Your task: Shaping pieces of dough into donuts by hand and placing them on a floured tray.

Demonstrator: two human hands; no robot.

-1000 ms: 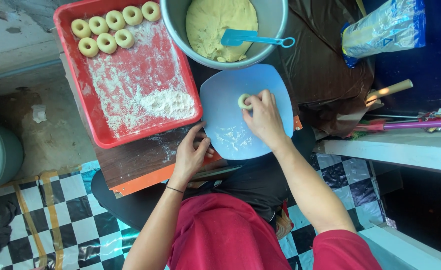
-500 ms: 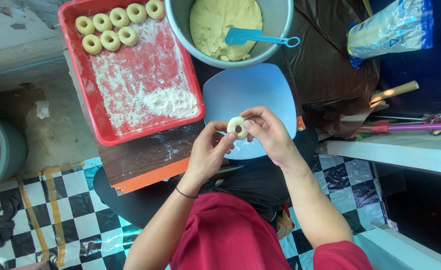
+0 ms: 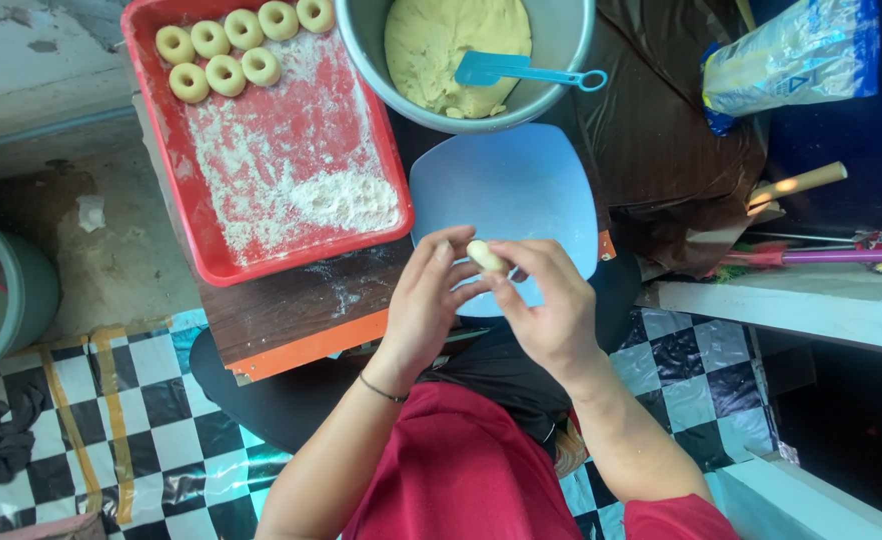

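Both hands, left (image 3: 426, 300) and right (image 3: 546, 305), pinch the dough piece (image 3: 486, 256) at fingertips above the plate's (image 3: 506, 185) near edge; probably soft, light, sticky, so grip its sides lightly.

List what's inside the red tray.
The red tray holds seven ring-shaped dough pieces in two rows at its far end, and loose white flour spread over the floor, heaped near the right wall. The tray floor under the flour heap is hidden.
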